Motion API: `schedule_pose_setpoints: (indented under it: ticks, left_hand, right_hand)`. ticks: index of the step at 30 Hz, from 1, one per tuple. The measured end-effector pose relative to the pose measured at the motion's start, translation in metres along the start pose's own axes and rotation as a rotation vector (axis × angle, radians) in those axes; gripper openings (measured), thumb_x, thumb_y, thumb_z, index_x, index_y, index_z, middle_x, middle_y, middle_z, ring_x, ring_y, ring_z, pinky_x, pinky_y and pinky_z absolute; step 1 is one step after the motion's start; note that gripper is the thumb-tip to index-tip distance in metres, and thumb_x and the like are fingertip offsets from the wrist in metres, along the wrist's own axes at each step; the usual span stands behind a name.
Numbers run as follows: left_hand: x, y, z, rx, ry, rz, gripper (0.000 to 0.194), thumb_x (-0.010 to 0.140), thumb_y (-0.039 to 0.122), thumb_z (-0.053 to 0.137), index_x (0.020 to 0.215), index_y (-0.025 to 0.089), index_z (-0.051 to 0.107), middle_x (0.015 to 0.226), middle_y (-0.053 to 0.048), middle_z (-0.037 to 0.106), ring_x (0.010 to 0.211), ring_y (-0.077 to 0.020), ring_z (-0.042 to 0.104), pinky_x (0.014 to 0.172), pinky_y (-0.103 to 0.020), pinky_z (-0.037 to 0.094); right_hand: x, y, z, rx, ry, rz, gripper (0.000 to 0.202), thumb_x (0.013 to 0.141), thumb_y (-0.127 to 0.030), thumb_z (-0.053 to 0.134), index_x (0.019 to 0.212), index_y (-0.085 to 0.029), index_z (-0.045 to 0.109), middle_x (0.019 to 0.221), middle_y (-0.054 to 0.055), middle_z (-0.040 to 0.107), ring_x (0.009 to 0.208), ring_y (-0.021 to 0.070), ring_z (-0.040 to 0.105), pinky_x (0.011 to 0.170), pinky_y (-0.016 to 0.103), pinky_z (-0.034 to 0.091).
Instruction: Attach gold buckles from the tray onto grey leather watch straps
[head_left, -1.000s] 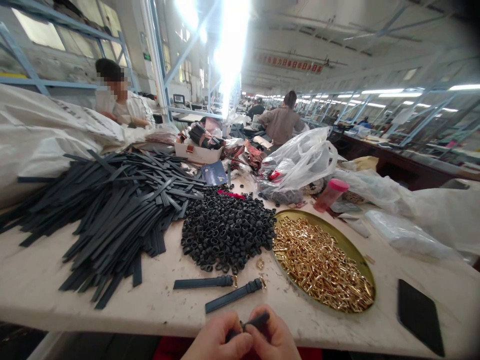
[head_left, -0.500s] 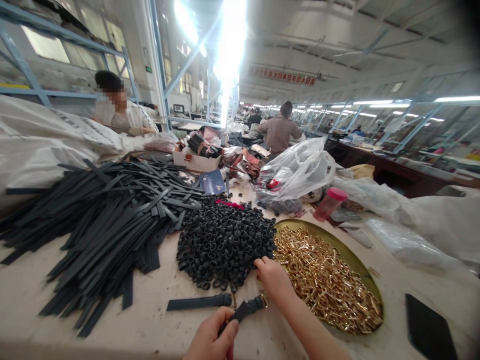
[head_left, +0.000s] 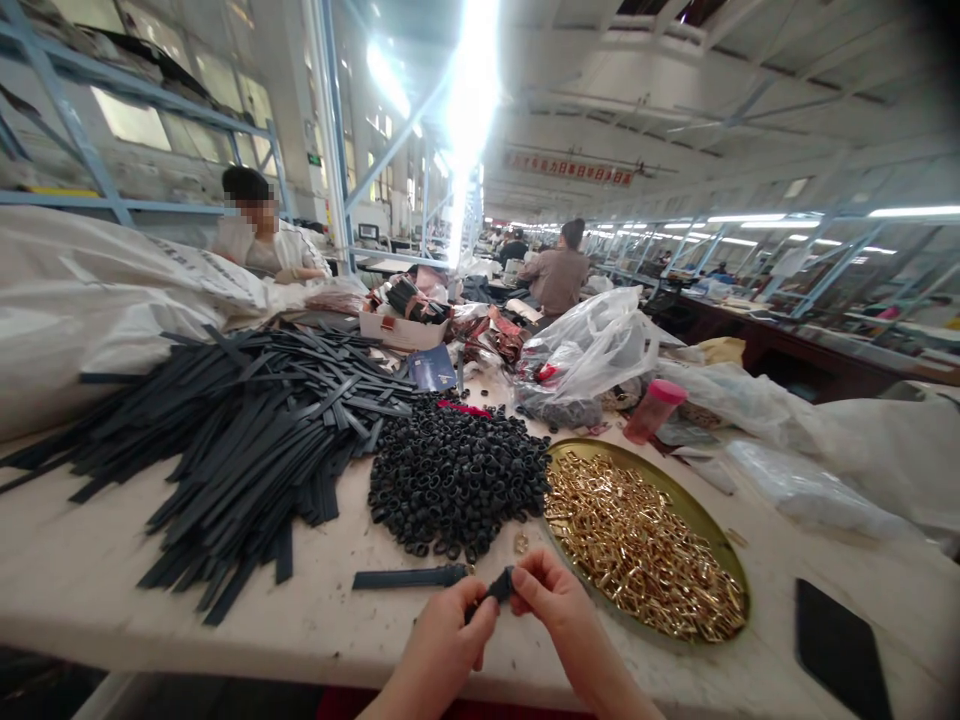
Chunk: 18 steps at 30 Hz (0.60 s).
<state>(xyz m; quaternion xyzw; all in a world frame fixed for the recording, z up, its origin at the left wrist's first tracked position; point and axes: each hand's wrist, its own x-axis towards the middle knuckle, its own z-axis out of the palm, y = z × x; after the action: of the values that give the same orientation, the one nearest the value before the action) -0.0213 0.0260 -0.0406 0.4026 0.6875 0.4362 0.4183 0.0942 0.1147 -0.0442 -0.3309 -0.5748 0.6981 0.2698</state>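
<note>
Between my two hands, just above the table's near side, is a short dark strap point(head_left: 501, 586). My left hand point(head_left: 450, 625) is closed around it, thumb on top. At the strap's far end my right hand point(head_left: 553, 592) pinches with thumb and fingertips; whether a small loop sits in that pinch is hidden. Another dark strap point(head_left: 409, 578) lies flat to the left, its buckle end beside my left hand. Behind my hands is a heap of black loops point(head_left: 457, 485). One loose gold buckle point(head_left: 520, 542) lies in front of the right hand.
Gold buckles point(head_left: 645, 545) fill a round tray point(head_left: 724, 550) on the right. A dark flat slab point(head_left: 840, 640) lies beyond it. Many dark strips point(head_left: 262, 440) cover the left side. A pink-lidded jar point(head_left: 655, 412), plastic bag point(head_left: 592, 345) and box point(head_left: 403, 330) stand behind. Co-workers sit further back.
My right hand has come back from the edge of the loop heap to the strap's end and now pinches there. My left hand still holds the strap. The view has shifted slightly.
</note>
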Motion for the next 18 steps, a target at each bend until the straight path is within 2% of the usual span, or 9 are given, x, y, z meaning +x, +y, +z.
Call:
schedule_pose_setpoints:
  ticks: [2, 5, 8, 11, 15, 18]
  left_hand:
    - [-0.007, 0.000, -0.001, 0.012, -0.078, -0.002, 0.022, 0.076, 0.035, 0.040, 0.067, 0.018, 0.049, 0.042, 0.009, 0.036, 0.036, -0.0082, 0.034, 0.039, -0.019, 0.025]
    - [-0.018, 0.007, -0.005, 0.039, -0.159, 0.024, 0.021, 0.076, 0.032, 0.040, 0.069, 0.016, 0.053, 0.047, 0.007, 0.039, 0.040, -0.0083, 0.037, 0.041, -0.019, 0.028]
    - [-0.029, 0.015, -0.008, -0.008, -0.143, 0.049, 0.019, 0.074, 0.022, 0.042, 0.088, 0.015, 0.053, 0.058, 0.005, 0.049, 0.052, -0.0096, 0.044, 0.050, -0.020, 0.034]
    - [-0.038, 0.017, -0.007, -0.119, -0.119, 0.056, 0.028, 0.075, 0.016, 0.039, 0.103, 0.016, 0.042, 0.067, 0.004, 0.055, 0.059, -0.0097, 0.047, 0.053, -0.020, 0.036]
    - [-0.040, 0.009, -0.001, -0.218, -0.138, 0.048, 0.015, 0.078, 0.020, 0.039, 0.093, 0.018, 0.038, 0.066, 0.004, 0.055, 0.051, -0.0074, 0.044, 0.043, -0.017, 0.032]
    - [-0.038, 0.003, -0.001, -0.221, -0.138, 0.013, 0.016, 0.079, 0.025, 0.041, 0.093, 0.019, 0.036, 0.061, 0.006, 0.053, 0.042, -0.0061, 0.040, 0.038, -0.017, 0.028]
  right_hand:
    - [-0.007, 0.004, 0.000, 0.016, 0.003, -0.003, 0.035, 0.061, -0.047, 0.068, 0.071, -0.016, 0.054, 0.055, -0.004, 0.054, 0.050, 0.0097, 0.049, 0.052, 0.024, 0.038]
    - [-0.015, 0.007, 0.000, -0.022, -0.087, 0.016, 0.035, 0.060, -0.047, 0.069, 0.072, -0.015, 0.059, 0.055, -0.003, 0.056, 0.049, 0.0094, 0.049, 0.051, 0.024, 0.037]
    - [-0.024, 0.004, 0.001, 0.006, -0.093, 0.040, 0.033, 0.062, -0.045, 0.068, 0.074, -0.015, 0.059, 0.059, -0.003, 0.057, 0.050, 0.0077, 0.048, 0.052, 0.022, 0.036]
    - [-0.034, 0.000, 0.006, 0.033, -0.099, 0.054, 0.032, 0.063, -0.044, 0.068, 0.075, -0.015, 0.057, 0.057, -0.004, 0.056, 0.052, 0.0081, 0.050, 0.054, 0.022, 0.036]
    - [-0.044, -0.003, 0.016, 0.301, -0.126, 0.095, 0.040, 0.070, -0.055, 0.056, 0.074, -0.015, 0.058, 0.060, 0.001, 0.059, 0.054, 0.0103, 0.052, 0.055, 0.025, 0.041]
    - [-0.045, 0.003, 0.020, 0.461, -0.120, 0.188, 0.032, 0.070, -0.049, 0.060, 0.072, -0.017, 0.057, 0.061, -0.002, 0.058, 0.050, 0.0074, 0.050, 0.051, 0.022, 0.040]
